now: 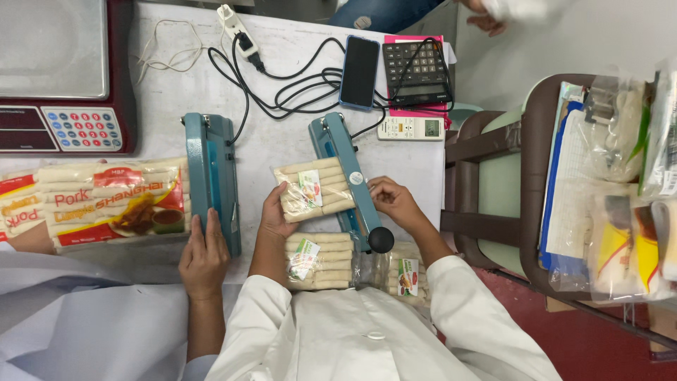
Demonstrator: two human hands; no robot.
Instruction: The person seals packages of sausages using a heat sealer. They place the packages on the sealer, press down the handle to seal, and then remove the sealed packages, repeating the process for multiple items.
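The left hand (276, 212) is gripping the near left edge of a clear pack (314, 189) of pale rolls, thumb on top and fingers under it. The right hand (395, 201) is closing its fingertips on the far side of the sealer (350, 185), where the pack's open end is lying under the sealer's blue arm. So the pack is sitting between the two hands, flat on the table (282, 77), half tucked beneath the arm.

The pack is looking light and soft. The film is thin and glossy, so it is likely slipping a little against bare skin, and the rolls inside are probably giving way if squeezed hard. Holding it by the edges, as the left hand is doing, seems the safest way to keep the rolls in their row; pinching the middle would risk crushing them.

The rolls are lying side by side, each running from the left hand toward the right hand, slightly tilted. The pack's long axis is running the same way, with its open end pointing to the right hand and the sealer. A small colourful label (310, 188) is showing on top.

Just nearer than the left hand, a second pack (319, 261) is lying flat, and a third pack (403, 275) is resting below the right wrist. Well left of the left hand, another person's hand (204, 254) is pressing on a second sealer (211, 180) beside a large pack (113, 203).
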